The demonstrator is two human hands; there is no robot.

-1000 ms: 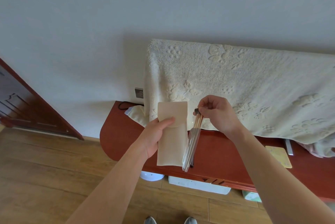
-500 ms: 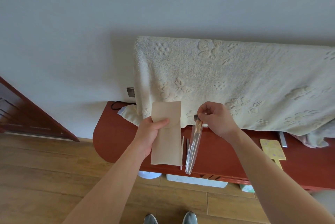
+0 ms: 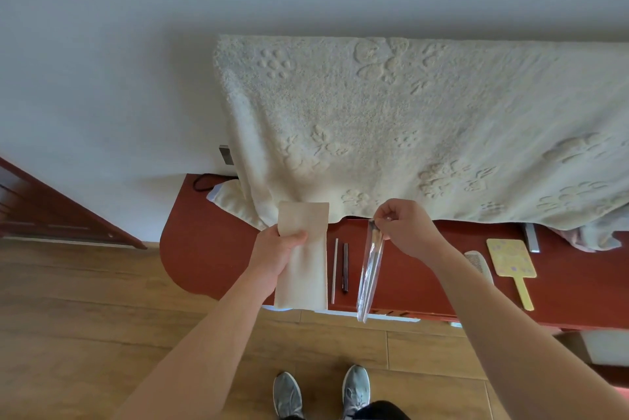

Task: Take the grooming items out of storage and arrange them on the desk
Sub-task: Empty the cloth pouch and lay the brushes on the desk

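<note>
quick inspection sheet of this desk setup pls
surface: red desk, against the wall
job's things: pouch and clear sleeve, both held; white stick and dark stick side by side on the desk; comb and yellow mirror further right
clutter: cream blanket draped over the desk's back; grey bar at its edge
grippers: left hand grips the pouch; right hand pinches the sleeve's top
cables: black cable at the back left corner, below a socket
surroundings: wood floor, door at left, grey shoes

left hand [image 3: 276,251] gripping, right hand [image 3: 406,229] pinching
</note>
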